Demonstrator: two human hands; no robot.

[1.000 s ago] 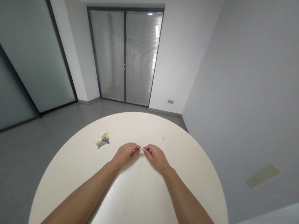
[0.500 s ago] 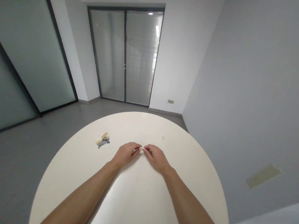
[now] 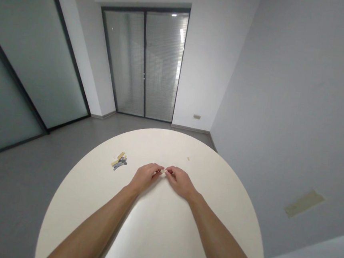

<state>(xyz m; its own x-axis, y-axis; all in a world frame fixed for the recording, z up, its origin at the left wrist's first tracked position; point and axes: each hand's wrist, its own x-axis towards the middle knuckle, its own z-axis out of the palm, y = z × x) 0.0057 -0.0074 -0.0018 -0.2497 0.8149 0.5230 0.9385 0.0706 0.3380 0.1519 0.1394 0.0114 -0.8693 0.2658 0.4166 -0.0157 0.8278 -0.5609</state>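
Observation:
Over the middle of the round white table (image 3: 157, 232), my left hand (image 3: 146, 175) and my right hand (image 3: 180, 180) meet fingertip to fingertip. Between them is a small whitish piece (image 3: 164, 171), too small to name and mostly covered by the fingers. Both hands are closed in a pinch on it. Left of my left hand lies a loose pile of small yellow and grey pieces (image 3: 119, 161), flat and brick-like. A tiny yellowish piece (image 3: 188, 158) lies by itself beyond my right hand.
The table's curved far edge (image 3: 164, 130) runs ahead of my hands. Behind it stand a glass door with blinds (image 3: 161, 72) and a white wall. Frosted glass panels (image 3: 31, 48) are on the left, and a grey wall (image 3: 289, 99) rises close on the right.
Less of the whitish piece shows between my fingertips, and the left fingers have shifted slightly toward the right hand. The pile and the lone piece lie as before.

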